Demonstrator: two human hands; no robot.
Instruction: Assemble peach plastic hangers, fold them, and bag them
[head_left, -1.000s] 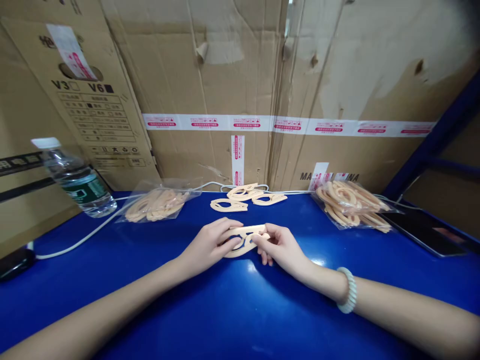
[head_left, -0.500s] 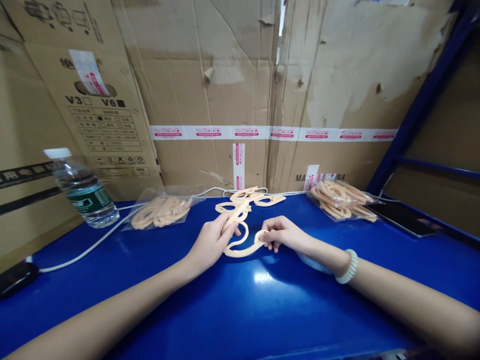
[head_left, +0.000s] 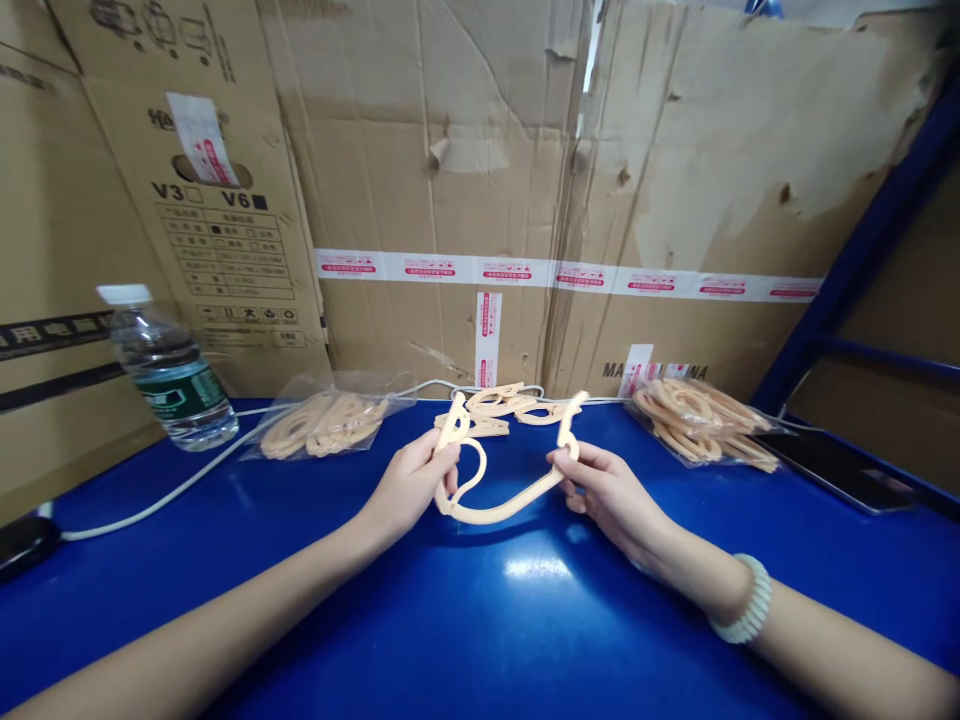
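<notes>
A beige jointed piece that looks like a folding clothes hanger (head_left: 502, 512) is raised over the blue table, spread between my two hands. My left hand (head_left: 412, 480) pinches its left part, where a narrow loop points upward and a thin curl bends inward. My right hand (head_left: 607, 490) grips the far end of its long curved arm, at a rounded joint with a short piece sticking up. Fingers hide parts of both grip points. Just beyond lie several similar beige folded hangers (head_left: 499, 400), loosely overlapping near the cardboard.
Clear bags of beige pieces lie left (head_left: 322, 425) and right (head_left: 694, 415). A water bottle (head_left: 172, 380) stands at the left. A dark phone (head_left: 840, 470) lies at the right. A white cable (head_left: 172, 510) runs along the table (head_left: 480, 630); cardboard (head_left: 435, 180) walls the back.
My right hand has moved right, away from my left, and the hanger is spread wider. Its short end piece now points up above my right fingers. The view has shifted slightly.
</notes>
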